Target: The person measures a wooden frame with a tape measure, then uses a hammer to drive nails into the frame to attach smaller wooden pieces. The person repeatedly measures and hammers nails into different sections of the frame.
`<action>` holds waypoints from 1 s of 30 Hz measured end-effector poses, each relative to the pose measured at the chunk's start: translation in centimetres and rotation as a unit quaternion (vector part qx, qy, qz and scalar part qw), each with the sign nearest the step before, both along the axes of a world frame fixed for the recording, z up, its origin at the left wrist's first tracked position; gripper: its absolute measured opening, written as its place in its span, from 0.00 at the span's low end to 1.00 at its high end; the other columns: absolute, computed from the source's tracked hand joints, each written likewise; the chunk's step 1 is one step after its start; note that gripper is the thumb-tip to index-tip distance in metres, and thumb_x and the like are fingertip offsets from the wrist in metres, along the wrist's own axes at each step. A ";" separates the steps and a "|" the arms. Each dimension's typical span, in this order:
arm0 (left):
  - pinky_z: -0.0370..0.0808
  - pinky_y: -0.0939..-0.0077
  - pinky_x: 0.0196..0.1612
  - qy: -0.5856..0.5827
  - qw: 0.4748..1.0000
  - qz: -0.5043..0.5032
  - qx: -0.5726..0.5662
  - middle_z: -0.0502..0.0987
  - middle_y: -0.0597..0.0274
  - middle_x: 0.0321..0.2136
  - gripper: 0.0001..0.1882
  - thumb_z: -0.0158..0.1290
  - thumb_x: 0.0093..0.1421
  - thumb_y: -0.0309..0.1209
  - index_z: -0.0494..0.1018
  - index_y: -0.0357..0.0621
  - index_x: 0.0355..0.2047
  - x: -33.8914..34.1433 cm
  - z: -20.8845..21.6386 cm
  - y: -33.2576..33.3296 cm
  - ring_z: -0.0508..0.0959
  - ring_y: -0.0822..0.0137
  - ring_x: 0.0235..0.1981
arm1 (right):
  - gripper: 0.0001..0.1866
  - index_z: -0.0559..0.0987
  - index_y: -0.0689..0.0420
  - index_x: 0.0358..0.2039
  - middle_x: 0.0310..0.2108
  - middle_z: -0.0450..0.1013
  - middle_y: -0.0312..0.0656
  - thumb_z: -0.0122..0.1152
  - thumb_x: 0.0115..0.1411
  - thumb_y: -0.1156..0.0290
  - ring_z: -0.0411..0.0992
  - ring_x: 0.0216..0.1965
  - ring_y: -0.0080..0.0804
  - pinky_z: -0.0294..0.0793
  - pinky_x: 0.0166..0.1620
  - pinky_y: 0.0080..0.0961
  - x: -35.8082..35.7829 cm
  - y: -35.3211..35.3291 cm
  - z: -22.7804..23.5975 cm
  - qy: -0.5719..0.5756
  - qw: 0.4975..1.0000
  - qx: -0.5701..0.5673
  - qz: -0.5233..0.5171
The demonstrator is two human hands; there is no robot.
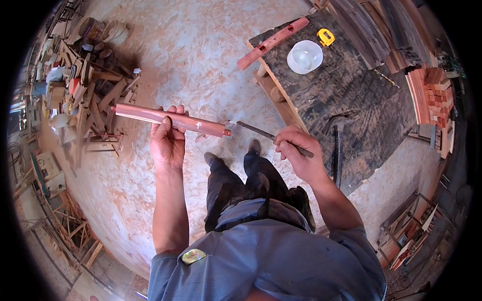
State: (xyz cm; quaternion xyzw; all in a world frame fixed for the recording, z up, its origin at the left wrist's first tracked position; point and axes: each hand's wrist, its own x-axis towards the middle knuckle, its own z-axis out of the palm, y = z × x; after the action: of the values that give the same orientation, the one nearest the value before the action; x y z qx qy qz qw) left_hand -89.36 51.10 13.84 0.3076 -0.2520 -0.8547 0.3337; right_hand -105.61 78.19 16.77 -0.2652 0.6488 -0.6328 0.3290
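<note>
My left hand (169, 135) is closed around a reddish wooden bar (193, 123), thumb on top, out in front of me at the left. The bar lies nearly level and has a small tenon at its right end and white spots on its side. In my right hand (297, 150) is a thin dark stick-like tool (256, 130), its exact kind unclear. Its narrow tip points left, close to the bar's tenon end; I cannot tell if they touch.
At right, a dark-topped table (321, 105) bears a white bowl (305, 57), a yellow tape measure (326, 37), a hammer (338, 150) and a mortised reddish bar (273, 42). Stacked planks (359, 32) and cut wood blocks (437, 95) stand beyond. Scrap wood (100, 95) is heaped at left.
</note>
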 end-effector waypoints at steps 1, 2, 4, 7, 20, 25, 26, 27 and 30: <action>0.71 0.53 0.57 0.013 1.000 -0.008 0.007 0.74 0.50 0.44 0.16 0.45 0.62 0.19 0.63 0.40 0.50 0.1 0.0 0.0 0.72 0.51 0.52 | 0.04 0.76 0.65 0.33 0.31 0.72 0.41 0.55 0.56 0.83 0.70 0.29 0.25 0.69 0.32 0.20 0.0 0.0 -0.1 0.007 1.000 -0.003 0.008; 0.70 0.53 0.57 0.017 1.000 -0.005 0.013 0.74 0.49 0.44 0.16 0.45 0.61 0.19 0.63 0.40 0.50 0.1 0.0 0.1 0.72 0.50 0.52 | 0.05 0.76 0.65 0.32 0.32 0.71 0.41 0.53 0.57 0.83 0.69 0.27 0.22 0.69 0.30 0.18 0.1 -0.1 -0.4 0.015 1.000 -0.005 0.015; 0.68 0.52 0.59 0.024 0.999 0.000 0.024 0.75 0.49 0.44 0.16 0.45 0.61 0.19 0.64 0.40 0.49 0.0 0.1 0.4 0.72 0.50 0.53 | 0.04 0.76 0.65 0.32 0.32 0.71 0.41 0.53 0.57 0.83 0.69 0.27 0.22 0.69 0.30 0.18 0.3 -0.3 -0.5 0.012 1.000 -0.003 0.017; 0.64 0.52 0.61 0.092 0.995 -0.029 0.021 0.75 0.50 0.44 0.15 0.47 0.60 0.20 0.65 0.41 0.48 0.0 -0.2 0.6 0.72 0.51 0.53 | 0.04 0.77 0.65 0.32 0.30 0.72 0.42 0.57 0.55 0.83 0.71 0.31 0.29 0.69 0.35 0.22 1.0 -0.6 -0.1 -0.002 1.000 0.007 0.007; 0.60 0.53 0.64 0.104 0.994 -0.015 0.011 0.72 0.53 0.44 0.16 0.50 0.58 0.20 0.67 0.42 0.47 -0.2 -0.7 1.3 0.70 0.54 0.53 | 0.05 0.76 0.66 0.33 0.33 0.70 0.41 0.52 0.58 0.83 0.69 0.25 0.21 0.70 0.26 0.16 1.4 -0.6 0.7 0.045 0.998 -0.010 0.033; 0.62 0.54 0.61 0.124 0.992 -0.013 0.006 0.73 0.54 0.41 0.12 0.50 0.60 0.22 0.68 0.42 0.45 -0.2 -0.7 1.3 0.72 0.55 0.47 | 0.04 0.76 0.65 0.33 0.30 0.72 0.40 0.53 0.60 0.80 0.70 0.25 0.22 0.69 0.25 0.17 0.9 -0.1 -0.5 -0.034 0.999 0.000 0.007; 0.63 0.54 0.60 0.124 0.992 -0.009 0.021 0.73 0.54 0.39 0.11 0.50 0.60 0.23 0.69 0.42 0.43 -0.2 -0.8 1.2 0.72 0.56 0.45 | 0.04 0.77 0.65 0.32 0.28 0.72 0.39 0.55 0.60 0.78 0.70 0.25 0.22 0.69 0.25 0.17 0.7 0.1 -0.6 -0.069 0.997 0.015 -0.002; 0.65 0.54 0.59 0.125 0.991 -0.005 0.037 0.74 0.55 0.37 0.09 0.51 0.60 0.24 0.69 0.42 0.42 -0.2 -0.8 1.0 0.73 0.57 0.44 | 0.05 0.77 0.65 0.32 0.28 0.73 0.39 0.54 0.61 0.77 0.70 0.25 0.21 0.69 0.25 0.16 0.5 0.2 -0.7 -0.114 0.993 0.021 -0.015; 0.67 0.55 0.56 0.125 0.990 0.003 0.061 0.74 0.58 0.31 0.05 0.52 0.60 0.27 0.71 0.42 0.37 -0.2 -1.1 0.6 0.73 0.58 0.40 | 0.11 0.77 0.65 0.34 0.28 0.72 0.39 0.50 0.65 0.70 0.70 0.25 0.21 0.70 0.23 0.18 -0.4 0.3 -1.5 -0.242 0.968 0.019 -0.059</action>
State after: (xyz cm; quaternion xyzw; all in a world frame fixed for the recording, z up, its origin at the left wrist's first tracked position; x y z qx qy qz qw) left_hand -89.53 51.70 12.75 0.2186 -0.1552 -0.8993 0.3456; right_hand -106.06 78.51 15.26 -0.0593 0.5763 -0.6843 0.4427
